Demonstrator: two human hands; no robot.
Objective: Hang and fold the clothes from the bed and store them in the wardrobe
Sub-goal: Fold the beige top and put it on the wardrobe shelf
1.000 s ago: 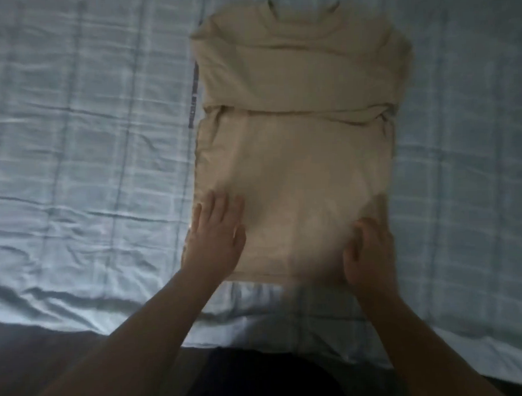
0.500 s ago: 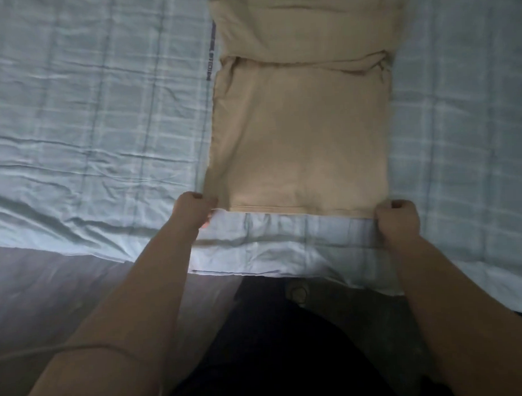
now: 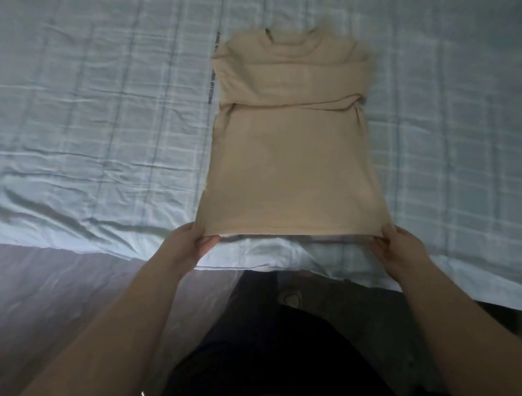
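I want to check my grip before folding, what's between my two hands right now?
In the head view, only the bottom hem of the beige shirt runs between the left hand and right hand, each pinching a corner above the checked bedsheet.

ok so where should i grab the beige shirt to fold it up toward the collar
By the two hem corners, coming from the near edge of the bed. The beige shirt lies flat, sleeves folded in, collar at the far end, so the straight hem is closest and should lift evenly. The left hand and right hand pinch those corners now.
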